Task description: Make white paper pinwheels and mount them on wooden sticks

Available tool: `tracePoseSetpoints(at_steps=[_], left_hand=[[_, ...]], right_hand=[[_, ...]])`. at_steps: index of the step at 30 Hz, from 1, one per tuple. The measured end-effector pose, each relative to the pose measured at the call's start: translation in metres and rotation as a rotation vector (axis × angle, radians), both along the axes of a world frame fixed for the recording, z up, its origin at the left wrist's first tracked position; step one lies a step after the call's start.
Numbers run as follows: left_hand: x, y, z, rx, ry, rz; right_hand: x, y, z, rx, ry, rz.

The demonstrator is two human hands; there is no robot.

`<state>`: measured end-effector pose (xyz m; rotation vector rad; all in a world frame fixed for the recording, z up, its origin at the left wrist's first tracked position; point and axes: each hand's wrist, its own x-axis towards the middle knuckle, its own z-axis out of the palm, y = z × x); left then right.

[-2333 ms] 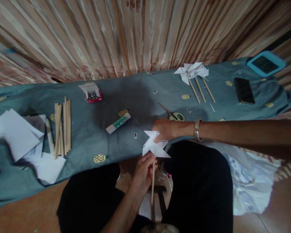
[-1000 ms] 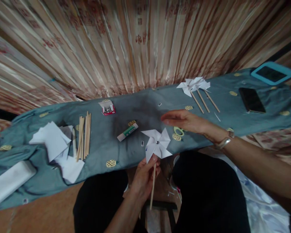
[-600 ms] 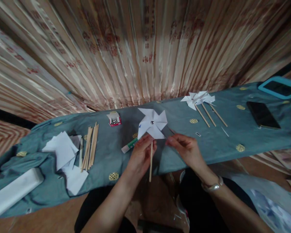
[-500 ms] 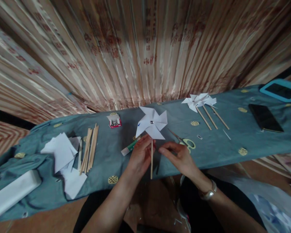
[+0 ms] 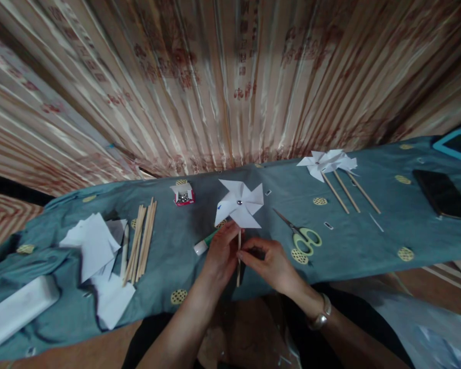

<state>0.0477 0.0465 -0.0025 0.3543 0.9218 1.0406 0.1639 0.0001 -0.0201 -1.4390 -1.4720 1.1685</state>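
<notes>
A white paper pinwheel (image 5: 238, 204) with a silver pin at its centre stands upright on a thin wooden stick (image 5: 238, 266). My left hand (image 5: 222, 254) is closed round the stick just under the paper. My right hand (image 5: 272, 262) pinches the same stick from the right, fingertips touching it. Both hands hover over the near edge of a blue-grey cloth (image 5: 349, 241). A glue stick (image 5: 204, 244) lies partly hidden behind my left hand.
Scissors with yellow-green handles (image 5: 302, 235) lie right of my hands. Three finished pinwheels (image 5: 330, 165) lie at the back right, near a dark phone (image 5: 443, 195). A red box of pins (image 5: 183, 195), a bundle of sticks (image 5: 141, 239) and white paper sheets (image 5: 94, 246) lie left. Striped curtain behind.
My left hand raised the pinwheel from my lap to upright over the cloth. My right hand left the paper, swung over the cloth, then came in and pinched the stick.
</notes>
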Motion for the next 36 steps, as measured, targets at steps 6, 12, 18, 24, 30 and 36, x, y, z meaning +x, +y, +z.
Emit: tracePoseSetpoints(at_steps=[6,12,18,24,30,36], left_hand=[[0.000,-0.006,-0.006,0.023,0.017,-0.029],[0.003,-0.014,-0.012,0.072,0.173,-0.047],[0.001,-0.014,-0.013,0.107,0.273,-0.051],[-0.002,-0.015,-0.006,0.315,0.489,-0.103],[0.000,-0.019,-0.005,0.418,0.559,-0.173],[-0.001,-0.020,-0.002,0.426,0.556,-0.155]], right_hand=[[0.005,0.006,0.002,0.033,-0.001,-0.057],[0.016,0.007,0.005,0.058,-0.052,-0.098],[0.028,0.002,0.015,0.156,-0.142,-0.035],[0.076,0.007,0.036,0.368,-0.214,-0.431],[0.092,0.006,0.052,0.640,-0.285,-0.460],[0.086,0.001,0.059,0.651,-0.355,-0.403]])
